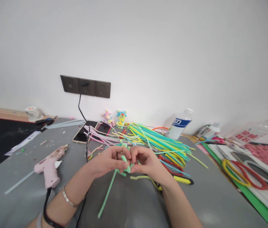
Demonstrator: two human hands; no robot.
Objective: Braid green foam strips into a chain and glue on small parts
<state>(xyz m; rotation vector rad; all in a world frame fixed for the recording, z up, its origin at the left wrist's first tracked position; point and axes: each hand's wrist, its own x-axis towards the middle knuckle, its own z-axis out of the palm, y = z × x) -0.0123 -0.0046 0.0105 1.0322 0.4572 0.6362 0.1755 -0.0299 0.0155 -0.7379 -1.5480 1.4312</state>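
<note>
Between my two hands, over the middle of the grey table, is a green pipe cleaner [125, 160] bent into a small folded shape. My left hand [111, 161] pinches it from the left with thumb and fingers. From the other side my right hand [144, 160] has its thumb and forefinger closed on the same piece. A long straight green stem [107, 196] hangs down toward the table below the left hand. The fingers hide part of the folded shape. Just beyond the hands lies a pile of yellow, teal and green pipe cleaners [157, 139].
A pink glue gun [49, 166] lies at left, its black cord running past my left arm. Phones [84, 131], small pipe-cleaner figures [121, 118] and a bottle [179, 123] stand or lie toward the wall. A yellow cutter [182, 180] and scissors [236, 172] are at right.
</note>
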